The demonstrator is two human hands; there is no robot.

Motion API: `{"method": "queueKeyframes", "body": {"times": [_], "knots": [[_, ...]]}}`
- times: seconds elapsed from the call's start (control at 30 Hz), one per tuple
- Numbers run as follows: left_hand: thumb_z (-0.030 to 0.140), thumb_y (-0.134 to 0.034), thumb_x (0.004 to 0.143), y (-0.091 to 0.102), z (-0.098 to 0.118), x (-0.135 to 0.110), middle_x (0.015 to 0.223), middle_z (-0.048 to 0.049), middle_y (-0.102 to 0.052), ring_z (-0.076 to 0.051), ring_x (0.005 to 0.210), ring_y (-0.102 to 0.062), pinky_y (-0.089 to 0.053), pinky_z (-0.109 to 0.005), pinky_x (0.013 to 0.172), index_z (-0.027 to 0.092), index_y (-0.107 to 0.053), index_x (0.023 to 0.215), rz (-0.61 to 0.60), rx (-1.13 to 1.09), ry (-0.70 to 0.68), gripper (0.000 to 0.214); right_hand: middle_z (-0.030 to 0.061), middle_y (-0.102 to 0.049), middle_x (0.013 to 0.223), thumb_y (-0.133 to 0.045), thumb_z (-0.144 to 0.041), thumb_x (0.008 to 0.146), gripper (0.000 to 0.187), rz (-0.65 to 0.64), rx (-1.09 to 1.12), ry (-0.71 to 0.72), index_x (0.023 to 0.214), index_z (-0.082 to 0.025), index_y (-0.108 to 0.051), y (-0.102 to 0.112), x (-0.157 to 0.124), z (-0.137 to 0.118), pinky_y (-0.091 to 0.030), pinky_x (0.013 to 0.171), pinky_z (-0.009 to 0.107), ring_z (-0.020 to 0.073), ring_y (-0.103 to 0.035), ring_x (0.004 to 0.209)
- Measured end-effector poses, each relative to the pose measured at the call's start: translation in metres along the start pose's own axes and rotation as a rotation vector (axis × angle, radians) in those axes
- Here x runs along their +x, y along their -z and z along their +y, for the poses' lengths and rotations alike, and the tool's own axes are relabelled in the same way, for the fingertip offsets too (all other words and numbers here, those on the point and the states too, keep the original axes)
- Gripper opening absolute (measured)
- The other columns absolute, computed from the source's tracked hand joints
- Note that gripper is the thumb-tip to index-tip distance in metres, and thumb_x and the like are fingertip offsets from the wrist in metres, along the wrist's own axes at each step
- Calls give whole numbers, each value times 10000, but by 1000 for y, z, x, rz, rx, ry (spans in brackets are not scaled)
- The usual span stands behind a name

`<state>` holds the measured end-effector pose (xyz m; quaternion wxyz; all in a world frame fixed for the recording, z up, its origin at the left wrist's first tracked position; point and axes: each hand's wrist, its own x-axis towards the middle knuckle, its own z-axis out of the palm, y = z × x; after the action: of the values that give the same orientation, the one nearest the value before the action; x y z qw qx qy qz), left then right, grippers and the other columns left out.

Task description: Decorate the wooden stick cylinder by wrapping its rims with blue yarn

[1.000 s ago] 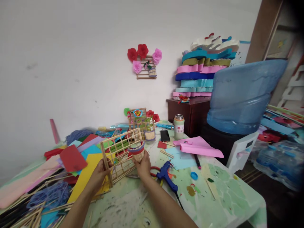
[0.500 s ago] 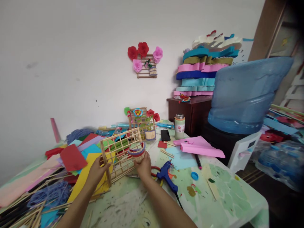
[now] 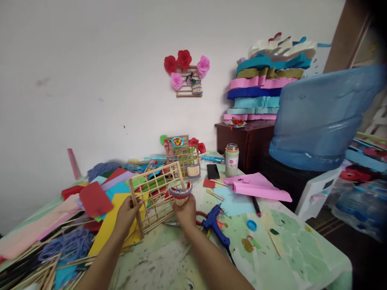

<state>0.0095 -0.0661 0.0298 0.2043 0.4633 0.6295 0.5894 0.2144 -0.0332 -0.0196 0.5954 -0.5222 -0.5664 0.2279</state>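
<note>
My left hand [image 3: 127, 213] grips the left upright of a wooden stick lattice frame [image 3: 154, 191] that stands tilted on the table. My right hand [image 3: 185, 211] is closed round a small basket [image 3: 180, 194] made of sticks and wound with red and blue yarn, and presses it against the frame's lower right corner. Both forearms reach in from the bottom edge.
A blue glue gun [image 3: 215, 222] and red-handled scissors lie just right of my right hand. Coloured paper sheets [image 3: 99, 197], blue yarn [image 3: 65, 246] and loose sticks cover the table's left. Behind stand a finished flower frame [image 3: 183, 155], a phone [image 3: 213, 171], a flask [image 3: 231, 160], pink paper [image 3: 256, 187] and a water bottle [image 3: 323, 117].
The basket has tipped a little to the right against the frame and my right hand has shifted with it. My head has turned slightly, so the scene has slid to the right.
</note>
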Motion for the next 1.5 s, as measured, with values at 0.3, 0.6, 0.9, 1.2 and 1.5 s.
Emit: {"method": "queueKeyframes", "body": {"times": [0.3,0.6,0.9,1.2,1.5], "knots": [[269,-645,572,-17,-2,-7,784,-8,-621,-202,774,-629,-493,-352,746,185,-508,817,-4,-338,53,294,136,-587,941,-648,-472,644,507,-122,-325,-2,978,-108,-530,7,3,-9,-400,805,381,301,-535,921],[172,-610,539,-17,-7,1,714,19,-626,-166,691,-624,-491,-294,679,180,-514,801,-34,-490,76,279,154,-557,1015,-624,-415,679,540,-165,-360,85,1096,-86,-523,2,1,-5,-383,845,395,303,-489,988],[140,-604,513,-15,-4,-1,697,-14,-646,-178,681,-624,-486,-287,654,143,-568,742,-75,-558,95,231,226,-460,1190,-608,-403,680,602,-170,-257,65,1142,-41,-472,-4,6,7,-366,918,392,324,-438,1103],[306,-709,589,-14,-2,-1,741,12,-603,-139,727,-589,-467,-253,694,162,-590,803,21,-612,67,284,143,-572,961,-621,-374,637,452,-152,-181,89,986,-105,-526,-1,4,5,-415,797,364,291,-523,932],[328,-747,601,-4,13,6,711,53,-558,-84,672,-553,-449,-194,643,181,-530,722,177,-822,-12,288,131,-575,1064,-655,-432,613,612,-38,370,-27,1112,-115,-500,0,12,0,-434,829,338,238,-545,970]]}}
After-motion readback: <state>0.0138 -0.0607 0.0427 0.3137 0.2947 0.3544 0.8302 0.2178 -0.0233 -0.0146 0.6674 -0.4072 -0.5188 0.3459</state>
